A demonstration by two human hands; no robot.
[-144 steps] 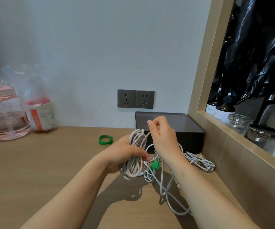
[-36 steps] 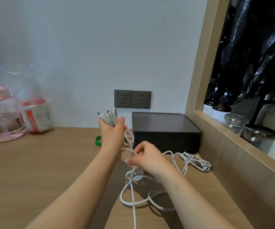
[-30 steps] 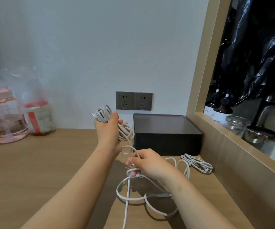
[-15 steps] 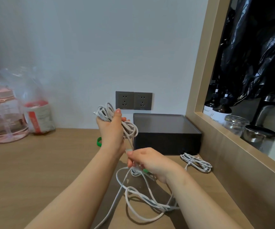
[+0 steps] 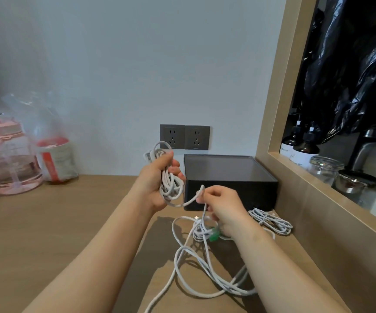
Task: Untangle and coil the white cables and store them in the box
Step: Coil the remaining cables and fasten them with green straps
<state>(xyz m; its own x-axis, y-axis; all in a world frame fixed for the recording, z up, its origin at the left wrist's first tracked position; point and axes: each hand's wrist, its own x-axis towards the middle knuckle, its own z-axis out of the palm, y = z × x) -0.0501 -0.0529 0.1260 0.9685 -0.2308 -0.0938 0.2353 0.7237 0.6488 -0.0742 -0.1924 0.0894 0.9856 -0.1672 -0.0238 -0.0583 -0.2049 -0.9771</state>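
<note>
1. Over the desk (image 5: 47,222), just in front of the box (image 5: 229,177), both hands are up off the wood, with the forearms reaching in from the bottom of my feed.
2. Highest up is the left hand (image 5: 155,179), palm turned to the right. Its fingers are curled tight round a coil (image 5: 171,188) of white cable, with turns poking out above the fist and hanging below it.
3. Lower and just to the right is the right hand (image 5: 224,207), knuckles up. Thumb and forefinger pinch a strand (image 5: 189,202) that sags across from the coil, and the other fingers are tucked in loosely.
4. From that pinch the cable drops to the desk and sprawls in loose loops (image 5: 196,274) between the forearms. One end runs off the bottom edge.
5. Under the right wrist I can see a small clump with a green tie (image 5: 214,236) in it. I can't tell how it's fastened.
6. A second cable, a tidy bundle (image 5: 270,222), lies on the desk near the box's front right corner.
7. That box is dark and open-topped, against the wall under the sockets (image 5: 184,137). All the cable I see is outside it.
8. Far left by the wall are a pink bottle (image 5: 8,159) and a bag (image 5: 53,154).
</note>
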